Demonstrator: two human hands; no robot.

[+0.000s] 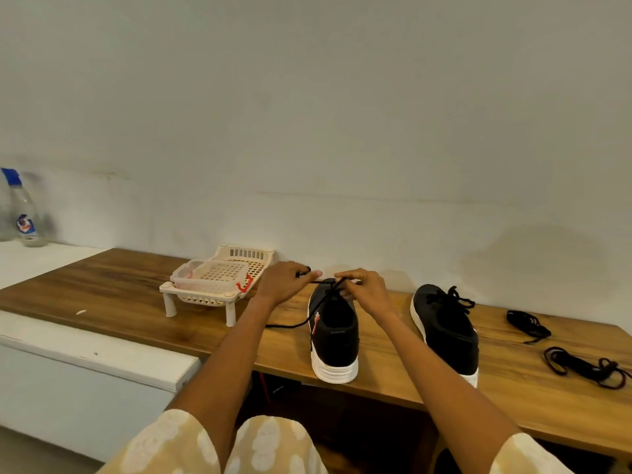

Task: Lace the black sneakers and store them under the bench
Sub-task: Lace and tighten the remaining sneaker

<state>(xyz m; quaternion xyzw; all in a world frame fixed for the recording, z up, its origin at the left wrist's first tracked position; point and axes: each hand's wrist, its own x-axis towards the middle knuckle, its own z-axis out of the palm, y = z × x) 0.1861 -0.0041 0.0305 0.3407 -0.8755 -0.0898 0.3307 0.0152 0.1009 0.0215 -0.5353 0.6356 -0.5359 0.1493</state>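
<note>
Brown wooden table carries both shoes; the black white-soled sneaker w/ heel toward the person runs lengthwise away, toe under both hands. Thin black lace crosses its front: left hand pinches one end, pulled left; right hand fingers pinch it at the eyelets, nearer.

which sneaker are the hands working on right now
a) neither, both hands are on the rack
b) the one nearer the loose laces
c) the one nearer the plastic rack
c: the left hand and right hand both pinch the black lace over the sneaker nearer the plastic rack.
</note>
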